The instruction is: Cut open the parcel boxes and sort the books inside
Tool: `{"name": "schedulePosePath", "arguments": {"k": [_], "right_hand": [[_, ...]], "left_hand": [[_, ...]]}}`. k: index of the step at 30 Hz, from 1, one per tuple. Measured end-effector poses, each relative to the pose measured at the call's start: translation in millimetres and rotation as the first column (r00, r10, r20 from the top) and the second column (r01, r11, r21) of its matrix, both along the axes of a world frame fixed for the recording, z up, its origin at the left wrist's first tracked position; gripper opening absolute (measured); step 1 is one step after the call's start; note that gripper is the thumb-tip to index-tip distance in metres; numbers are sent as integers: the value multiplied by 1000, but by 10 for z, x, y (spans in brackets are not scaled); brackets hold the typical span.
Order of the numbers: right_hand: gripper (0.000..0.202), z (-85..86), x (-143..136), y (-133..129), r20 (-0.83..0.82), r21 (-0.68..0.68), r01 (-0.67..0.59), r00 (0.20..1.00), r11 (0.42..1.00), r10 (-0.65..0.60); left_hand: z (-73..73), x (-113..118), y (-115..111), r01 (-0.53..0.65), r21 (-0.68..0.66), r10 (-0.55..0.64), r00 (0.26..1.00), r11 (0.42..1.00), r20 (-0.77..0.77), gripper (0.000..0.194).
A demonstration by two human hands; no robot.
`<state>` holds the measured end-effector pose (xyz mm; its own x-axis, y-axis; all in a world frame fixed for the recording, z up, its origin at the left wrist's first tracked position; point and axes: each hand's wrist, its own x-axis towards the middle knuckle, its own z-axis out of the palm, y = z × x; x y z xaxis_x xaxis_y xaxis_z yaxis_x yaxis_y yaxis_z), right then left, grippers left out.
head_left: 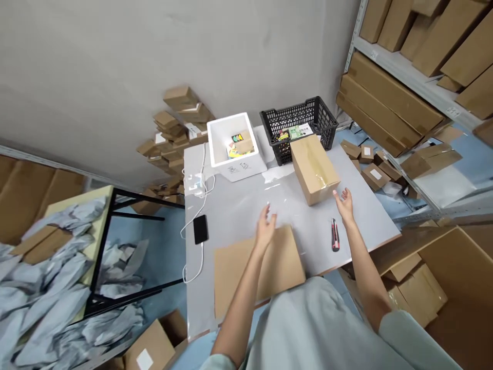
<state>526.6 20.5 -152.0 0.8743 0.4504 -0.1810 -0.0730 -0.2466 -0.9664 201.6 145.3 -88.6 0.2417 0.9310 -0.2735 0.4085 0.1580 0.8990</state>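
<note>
A closed cardboard box (314,167), taped along its top, sits on the table's right side against the black crate. Just off its near right corner is my right hand (344,204), fingers apart and holding nothing. My left hand (265,226) hovers above the far edge of a flat cardboard piece (234,267), its fingers spread and nothing in them. A red and black utility knife (335,235) lies on the table below the box, left of my right forearm.
On the grey table (239,205) are a white foam bin (242,167) with small items, a black plastic crate (277,123) and a phone (201,229) on a white cable. Shelves of boxes (393,97) stand right; grey bags (46,272) lie left. A large open carton (462,288) is at lower right.
</note>
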Motion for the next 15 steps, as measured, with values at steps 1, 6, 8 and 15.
{"name": "schedulePosePath", "arguments": {"k": [1,6,8,15], "right_hand": [[131,-15,77,123,-2,4,2,1000,1000,-2],[101,-82,157,463,-9,110,-110,994,988,112],[86,-88,151,419,-21,185,-139,989,973,145],[82,-82,631,-121,-22,199,-20,999,980,25]], "left_hand": [[-5,360,52,55,-15,-55,998,998,13,70],[-65,1615,164,217,-100,-216,976,971,15,86],[-85,1861,65,239,-97,-241,970,966,-6,80],[-156,2497,-505,328,-45,-331,938,944,-102,76]]}}
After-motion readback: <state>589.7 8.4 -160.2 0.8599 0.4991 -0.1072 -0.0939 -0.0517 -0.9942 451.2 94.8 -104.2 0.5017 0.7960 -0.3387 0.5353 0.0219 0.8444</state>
